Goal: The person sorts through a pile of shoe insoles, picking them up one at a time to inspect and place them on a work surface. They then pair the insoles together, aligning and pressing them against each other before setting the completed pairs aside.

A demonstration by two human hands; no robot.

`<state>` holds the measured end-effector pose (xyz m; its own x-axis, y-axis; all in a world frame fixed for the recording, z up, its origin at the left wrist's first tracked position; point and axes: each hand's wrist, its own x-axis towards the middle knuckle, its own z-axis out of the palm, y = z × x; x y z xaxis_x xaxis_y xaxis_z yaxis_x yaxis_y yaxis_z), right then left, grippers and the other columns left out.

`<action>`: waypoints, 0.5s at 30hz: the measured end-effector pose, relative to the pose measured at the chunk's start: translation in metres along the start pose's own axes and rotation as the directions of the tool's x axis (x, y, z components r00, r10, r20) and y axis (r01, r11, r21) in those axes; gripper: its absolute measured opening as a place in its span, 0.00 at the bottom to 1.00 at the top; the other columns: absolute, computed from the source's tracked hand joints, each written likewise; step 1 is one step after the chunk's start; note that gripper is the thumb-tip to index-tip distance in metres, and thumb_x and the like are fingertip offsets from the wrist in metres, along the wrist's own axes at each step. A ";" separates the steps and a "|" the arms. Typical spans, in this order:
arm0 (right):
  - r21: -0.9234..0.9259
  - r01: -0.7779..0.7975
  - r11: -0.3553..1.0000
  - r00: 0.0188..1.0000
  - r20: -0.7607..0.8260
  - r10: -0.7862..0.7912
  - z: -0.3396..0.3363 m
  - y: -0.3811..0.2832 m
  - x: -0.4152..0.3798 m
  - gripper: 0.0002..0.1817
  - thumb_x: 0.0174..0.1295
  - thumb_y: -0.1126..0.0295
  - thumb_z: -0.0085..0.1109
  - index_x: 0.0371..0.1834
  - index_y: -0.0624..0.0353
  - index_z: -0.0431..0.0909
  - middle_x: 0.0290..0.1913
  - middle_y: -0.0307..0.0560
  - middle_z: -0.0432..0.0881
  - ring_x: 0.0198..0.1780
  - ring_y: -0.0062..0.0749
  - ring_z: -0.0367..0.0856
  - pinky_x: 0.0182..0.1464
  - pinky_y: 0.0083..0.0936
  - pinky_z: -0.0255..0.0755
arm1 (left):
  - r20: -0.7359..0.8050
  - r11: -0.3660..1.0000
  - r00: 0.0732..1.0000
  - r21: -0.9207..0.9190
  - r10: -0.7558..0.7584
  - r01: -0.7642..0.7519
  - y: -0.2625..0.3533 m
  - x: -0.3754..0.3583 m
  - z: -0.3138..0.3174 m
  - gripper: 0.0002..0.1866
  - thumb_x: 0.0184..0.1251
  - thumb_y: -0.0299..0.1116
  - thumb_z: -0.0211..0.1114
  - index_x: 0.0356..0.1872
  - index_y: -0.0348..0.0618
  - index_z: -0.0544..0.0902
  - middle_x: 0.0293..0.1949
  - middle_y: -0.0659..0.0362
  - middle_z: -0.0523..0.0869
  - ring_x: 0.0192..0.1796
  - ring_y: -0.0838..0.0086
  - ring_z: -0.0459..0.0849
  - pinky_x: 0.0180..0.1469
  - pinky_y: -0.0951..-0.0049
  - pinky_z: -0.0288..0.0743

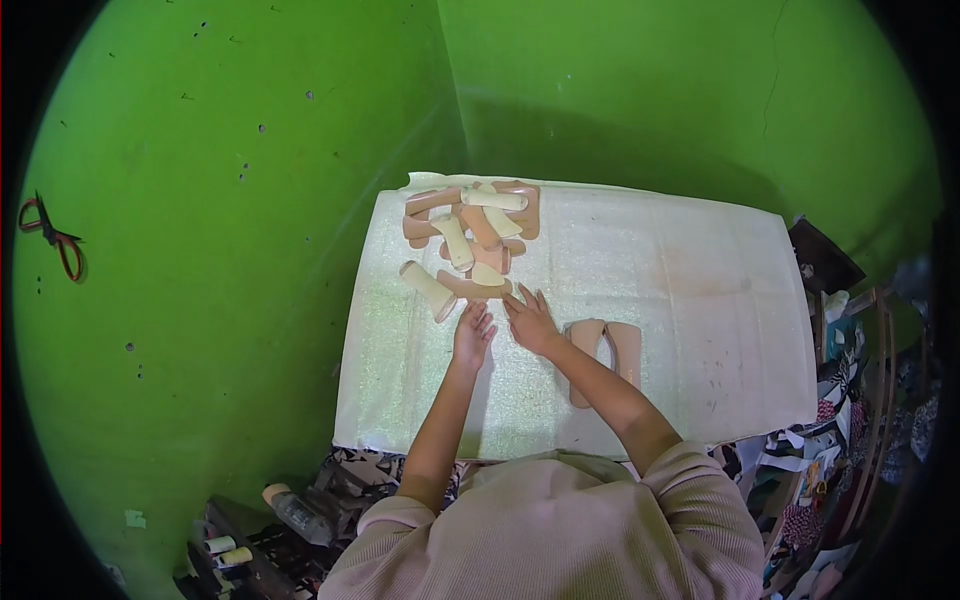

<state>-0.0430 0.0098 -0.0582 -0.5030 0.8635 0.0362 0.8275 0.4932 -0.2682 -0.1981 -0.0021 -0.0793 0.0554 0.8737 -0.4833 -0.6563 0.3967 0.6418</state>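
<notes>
Tan and cream pieces lie in a loose pile at the back left of the white-covered table. My left hand (473,335) is palm up with its fingers apart, just below the pile and holding nothing visible. To its right, my right hand (532,320) has its fingers spread, the fingertips at the right end of a curved tan piece (455,285). A small cream oval piece (487,274) rests on that curved piece. One cream rolled piece (428,290) lies slanted to the left. Beyond it are another cream roll (455,243) and an orange-tan piece (481,227).
A pair of tan curved pieces (625,352) lies on the white table cover (710,310), partly behind my right forearm. Red-handled scissors (52,235) hang on the green wall. A clear bottle (300,517) is below the table's left edge; cluttered fabric and a rack stand at the right.
</notes>
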 end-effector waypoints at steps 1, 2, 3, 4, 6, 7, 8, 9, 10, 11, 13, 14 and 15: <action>0.005 0.001 1.000 1.000 -0.004 0.000 -0.001 -0.001 -0.001 0.25 0.56 0.72 0.46 0.60 0.66 0.65 0.67 0.45 0.58 0.70 0.47 0.47 0.67 0.56 0.41 | 0.003 1.000 1.000 0.005 0.003 -0.003 0.000 0.000 0.000 0.31 0.65 0.44 0.52 0.67 0.52 0.53 0.63 0.61 0.63 0.60 0.69 0.64 0.59 0.65 0.60; 0.011 0.001 1.000 1.000 -0.009 -0.001 -0.002 -0.003 -0.003 0.25 0.56 0.72 0.46 0.59 0.66 0.66 0.67 0.45 0.59 0.70 0.46 0.47 0.67 0.56 0.41 | 0.007 1.000 1.000 0.010 0.006 -0.006 0.000 0.000 0.000 0.31 0.65 0.45 0.52 0.67 0.52 0.53 0.63 0.60 0.63 0.60 0.69 0.64 0.59 0.65 0.60; 0.016 0.001 1.000 1.000 -0.014 0.000 -0.005 -0.005 -0.006 0.24 0.57 0.72 0.45 0.59 0.66 0.66 0.66 0.45 0.60 0.70 0.46 0.47 0.67 0.57 0.41 | 0.011 1.000 1.000 0.015 0.008 -0.008 0.002 -0.003 0.002 0.31 0.65 0.45 0.52 0.67 0.52 0.53 0.63 0.60 0.63 0.61 0.69 0.64 0.59 0.65 0.59; 0.033 0.013 0.999 0.999 -0.031 -0.012 -0.008 -0.008 -0.009 0.24 0.57 0.72 0.45 0.58 0.66 0.67 0.65 0.45 0.61 0.70 0.46 0.48 0.67 0.57 0.42 | 0.006 0.999 1.000 0.022 0.025 -0.026 0.003 -0.006 0.005 0.31 0.65 0.45 0.52 0.67 0.52 0.54 0.64 0.60 0.62 0.60 0.70 0.64 0.59 0.65 0.59; 0.064 0.039 0.997 0.997 -0.067 -0.034 -0.011 -0.014 -0.017 0.23 0.57 0.72 0.45 0.57 0.67 0.68 0.64 0.46 0.63 0.70 0.45 0.49 0.66 0.57 0.42 | -0.002 0.998 0.998 0.035 0.060 -0.060 0.004 -0.012 0.011 0.30 0.65 0.45 0.52 0.67 0.53 0.55 0.64 0.60 0.61 0.59 0.70 0.64 0.59 0.65 0.59; 0.063 0.050 0.997 0.996 -0.074 -0.046 -0.010 -0.015 -0.021 0.23 0.57 0.72 0.46 0.57 0.66 0.68 0.63 0.46 0.63 0.69 0.45 0.50 0.66 0.57 0.43 | -0.005 0.997 0.998 0.032 0.064 -0.064 0.004 -0.014 0.012 0.29 0.65 0.45 0.52 0.66 0.52 0.57 0.63 0.61 0.62 0.59 0.71 0.65 0.59 0.66 0.59; 0.062 0.062 0.996 0.995 -0.081 -0.057 -0.008 -0.018 -0.026 0.23 0.56 0.72 0.48 0.57 0.66 0.68 0.63 0.47 0.63 0.68 0.46 0.51 0.66 0.57 0.43 | -0.008 0.997 0.998 0.029 0.068 -0.067 0.005 -0.016 0.014 0.28 0.65 0.44 0.52 0.65 0.51 0.60 0.63 0.61 0.63 0.58 0.71 0.65 0.59 0.66 0.60; 0.061 0.073 0.995 0.994 -0.088 -0.068 -0.009 -0.022 -0.030 0.23 0.56 0.71 0.49 0.57 0.66 0.68 0.62 0.47 0.63 0.68 0.47 0.53 0.66 0.57 0.44 | -0.011 0.997 0.997 0.027 0.072 -0.071 0.006 -0.018 0.016 0.27 0.65 0.44 0.52 0.64 0.50 0.62 0.62 0.61 0.64 0.57 0.72 0.65 0.59 0.67 0.60; 0.071 0.075 0.995 0.993 -0.094 -0.068 -0.009 -0.026 -0.036 0.23 0.56 0.71 0.49 0.56 0.65 0.69 0.62 0.47 0.64 0.68 0.47 0.53 0.66 0.57 0.44 | -0.040 0.997 0.997 0.045 0.065 -0.063 0.007 -0.021 0.017 0.25 0.66 0.42 0.52 0.63 0.48 0.64 0.60 0.61 0.66 0.55 0.73 0.67 0.57 0.69 0.61; 0.082 0.075 0.994 0.993 -0.100 -0.067 -0.010 -0.030 -0.043 0.22 0.56 0.71 0.49 0.56 0.63 0.70 0.61 0.47 0.64 0.68 0.47 0.53 0.66 0.57 0.44 | -0.068 0.997 0.996 0.064 0.057 -0.053 0.007 -0.024 0.019 0.24 0.66 0.41 0.52 0.62 0.46 0.66 0.58 0.61 0.69 0.53 0.74 0.69 0.56 0.71 0.63; 0.121 0.090 0.989 0.991 -0.106 -0.077 -0.017 -0.038 -0.056 0.20 0.56 0.70 0.50 0.54 0.61 0.71 0.61 0.47 0.65 0.67 0.46 0.53 0.65 0.57 0.45 | -0.097 0.990 0.992 0.121 0.078 -0.066 0.003 -0.028 0.021 0.22 0.66 0.38 0.53 0.60 0.42 0.68 0.53 0.60 0.74 0.48 0.76 0.72 0.52 0.75 0.65; 0.150 0.104 0.983 0.990 -0.106 -0.089 -0.019 -0.040 -0.063 0.19 0.56 0.70 0.50 0.52 0.60 0.72 0.61 0.48 0.65 0.67 0.46 0.54 0.65 0.56 0.46 | -0.097 0.983 0.990 0.160 0.106 -0.089 0.000 -0.032 0.019 0.21 0.66 0.36 0.53 0.59 0.40 0.69 0.50 0.60 0.76 0.46 0.77 0.74 0.51 0.76 0.66; 0.180 0.119 0.977 0.989 -0.106 -0.101 -0.022 -0.042 -0.069 0.18 0.56 0.70 0.50 0.51 0.58 0.73 0.60 0.48 0.66 0.67 0.46 0.54 0.65 0.55 0.47 | -0.097 0.974 0.986 0.198 0.133 -0.112 -0.004 -0.035 0.018 0.21 0.66 0.35 0.53 0.58 0.38 0.70 0.47 0.60 0.78 0.44 0.78 0.75 0.49 0.78 0.68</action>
<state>-0.0381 -0.0682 -0.0286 -0.5544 0.8157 0.1651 0.7036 0.5654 -0.4305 -0.1840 -0.0295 -0.0545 -0.1058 0.8873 -0.4488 -0.4960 0.3441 0.7972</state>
